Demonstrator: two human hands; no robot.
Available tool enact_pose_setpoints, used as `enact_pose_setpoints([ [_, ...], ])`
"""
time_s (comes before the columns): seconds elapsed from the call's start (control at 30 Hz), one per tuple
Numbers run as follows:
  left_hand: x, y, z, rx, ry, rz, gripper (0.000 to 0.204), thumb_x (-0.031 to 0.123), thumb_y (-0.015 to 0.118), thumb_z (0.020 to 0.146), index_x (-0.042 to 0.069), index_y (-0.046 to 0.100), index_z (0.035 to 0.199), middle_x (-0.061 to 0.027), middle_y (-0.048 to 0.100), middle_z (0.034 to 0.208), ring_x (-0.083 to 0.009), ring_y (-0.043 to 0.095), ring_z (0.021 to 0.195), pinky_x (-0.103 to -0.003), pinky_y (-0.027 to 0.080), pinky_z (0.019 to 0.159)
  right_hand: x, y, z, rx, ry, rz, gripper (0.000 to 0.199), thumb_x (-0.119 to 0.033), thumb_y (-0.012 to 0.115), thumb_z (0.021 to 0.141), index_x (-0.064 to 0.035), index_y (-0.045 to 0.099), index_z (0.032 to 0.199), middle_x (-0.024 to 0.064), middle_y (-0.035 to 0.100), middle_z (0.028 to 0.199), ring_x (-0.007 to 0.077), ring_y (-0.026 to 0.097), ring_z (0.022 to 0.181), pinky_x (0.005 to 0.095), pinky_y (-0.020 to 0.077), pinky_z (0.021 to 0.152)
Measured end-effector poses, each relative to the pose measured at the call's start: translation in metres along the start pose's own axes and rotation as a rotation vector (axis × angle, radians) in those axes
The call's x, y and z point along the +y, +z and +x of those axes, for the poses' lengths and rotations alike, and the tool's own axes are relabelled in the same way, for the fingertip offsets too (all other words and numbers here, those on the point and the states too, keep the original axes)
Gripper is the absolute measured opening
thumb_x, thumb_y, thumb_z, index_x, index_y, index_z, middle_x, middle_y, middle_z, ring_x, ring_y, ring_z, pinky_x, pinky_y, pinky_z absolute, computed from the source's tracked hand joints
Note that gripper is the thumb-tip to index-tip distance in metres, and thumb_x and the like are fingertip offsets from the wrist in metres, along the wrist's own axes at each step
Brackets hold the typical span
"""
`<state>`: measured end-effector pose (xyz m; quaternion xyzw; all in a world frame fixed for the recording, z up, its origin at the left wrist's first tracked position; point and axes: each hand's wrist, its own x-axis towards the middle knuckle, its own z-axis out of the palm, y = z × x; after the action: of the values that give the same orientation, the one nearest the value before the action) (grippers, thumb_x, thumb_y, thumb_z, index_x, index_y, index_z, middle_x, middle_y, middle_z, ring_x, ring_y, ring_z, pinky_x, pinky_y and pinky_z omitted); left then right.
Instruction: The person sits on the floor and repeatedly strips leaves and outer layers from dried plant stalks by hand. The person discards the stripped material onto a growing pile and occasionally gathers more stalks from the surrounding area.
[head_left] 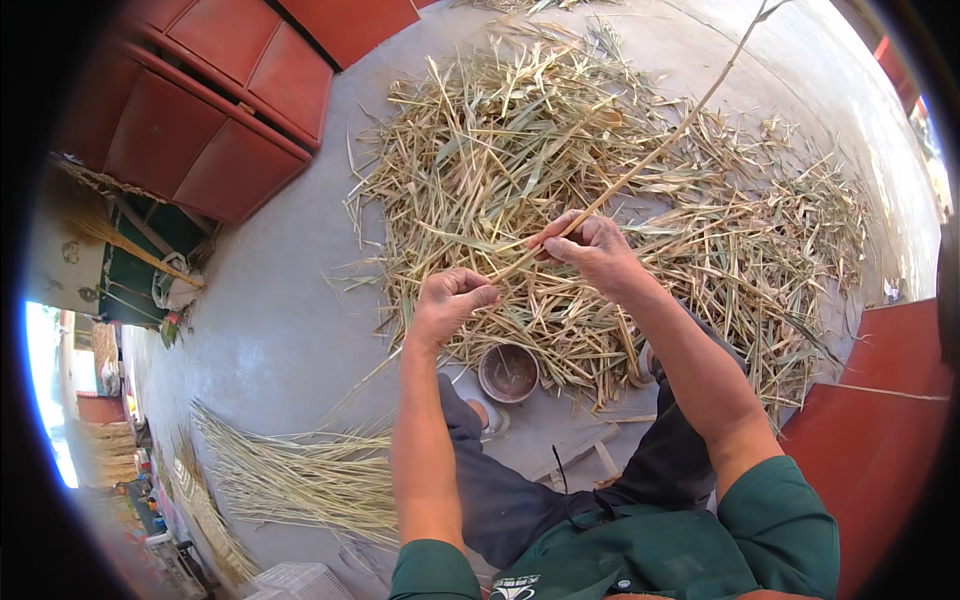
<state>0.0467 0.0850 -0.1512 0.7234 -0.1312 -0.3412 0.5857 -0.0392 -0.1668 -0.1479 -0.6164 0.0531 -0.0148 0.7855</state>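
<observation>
A long, thin dry stalk (655, 155) slants from between my hands up to the far right, its tip forking near the top of the view. My right hand (592, 252) pinches it with thumb and fingers. Lower and to the left, my left hand (448, 305) has its fingers closed at the stalk's lower end. Both hands are above the near edge of a big heap of dry leaves and husks (500, 150). On the floor below them, between my feet, stands a small round bowl (508, 373) with something thin in it.
Thin stripped stalks (300, 480) lie in a spread bundle at my left. A red cabinet (220, 130) stands far left, with a straw broom (130, 240) below it. Another red panel (880, 420) is close on my right. A small wooden frame (590, 458) sits between my legs.
</observation>
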Motion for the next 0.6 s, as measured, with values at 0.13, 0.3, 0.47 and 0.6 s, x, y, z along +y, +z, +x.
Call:
enact_pose_setpoints([
  [0.13,0.004,-0.021,0.001,0.193,0.019,-0.192,0.021,0.015,0.08,0.088,-0.001,0.07,0.098,-0.0069,0.073,0.085,-0.0121,0.066,0.073,-0.026,0.054,0.071,-0.016,-0.006,-0.003,-0.034,-0.011,-0.034,0.016,-0.009,0.063,0.096,0.0011,0.068,0.107,0.0103,0.073,0.108,0.0142,0.068,0.097,0.0286,0.0542,0.083],
  [0.3,0.011,-0.057,0.0,0.675,0.292,0.295,0.029,0.027,0.078,0.089,0.002,0.07,0.102,-0.0076,0.073,0.086,-0.0188,0.066,0.078,-0.034,0.049,0.076,-0.014,-0.027,-0.006,0.076,0.042,0.169,0.012,-0.012,0.063,0.098,-0.0051,0.068,0.107,0.0126,0.072,0.114,0.0172,0.07,0.1,0.031,0.0569,0.083],
  [0.47,0.04,-0.014,0.002,0.689,0.753,1.085,0.037,0.04,0.073,0.086,0.007,0.073,0.102,-0.0059,0.073,0.088,-0.0259,0.065,0.092,-0.039,0.043,0.083,-0.016,-0.029,-0.002,0.146,0.01,0.259,0.012,-0.011,0.064,0.098,-0.0085,0.068,0.109,0.0139,0.072,0.113,0.0199,0.071,0.1,0.0302,0.0592,0.079],
  [0.6,0.038,-0.002,0.005,0.328,0.808,0.928,0.032,0.039,0.074,0.085,0.007,0.076,0.092,-0.0041,0.075,0.09,-0.0236,0.066,0.091,-0.039,0.044,0.081,-0.018,-0.034,0.002,0.175,0.004,0.31,0.011,-0.015,0.067,0.097,-0.0098,0.07,0.107,0.0101,0.073,0.112,0.0121,0.069,0.089,0.0279,0.059,0.079],
])
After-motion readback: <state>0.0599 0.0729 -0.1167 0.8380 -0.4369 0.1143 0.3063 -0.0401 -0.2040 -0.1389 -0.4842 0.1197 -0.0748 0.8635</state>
